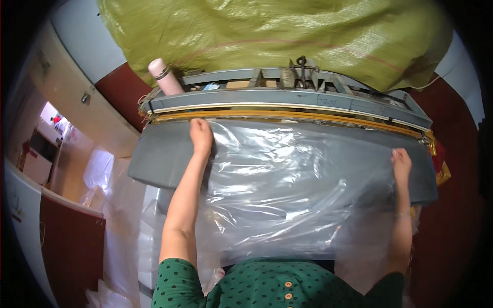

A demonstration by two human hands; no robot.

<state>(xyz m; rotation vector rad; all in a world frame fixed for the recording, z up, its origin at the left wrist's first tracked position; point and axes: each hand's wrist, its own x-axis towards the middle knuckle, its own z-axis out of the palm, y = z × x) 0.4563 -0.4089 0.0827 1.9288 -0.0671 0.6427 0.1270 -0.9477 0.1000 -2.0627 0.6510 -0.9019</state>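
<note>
A wide sheet of clear plastic film (277,169) lies over a long grey padded surface (159,154) and drapes down its near side toward me. My left hand (201,137) is closed on the film's left edge, close to the far side of the pad. Farther right, my right hand (401,163) pinches the film near its right edge. Between my hands the film is wrinkled and shiny. Just beyond the pad runs a long grey metal bar (287,98) with yellow strips (287,115) along its front.
A pink bottle (165,77) stands at the bar's left end, and a dark metal clamp (302,72) rises from its middle. Behind hangs a large yellow-green woven sheet (287,31). At left are an open door (77,87) and more clear film (115,220) hanging down.
</note>
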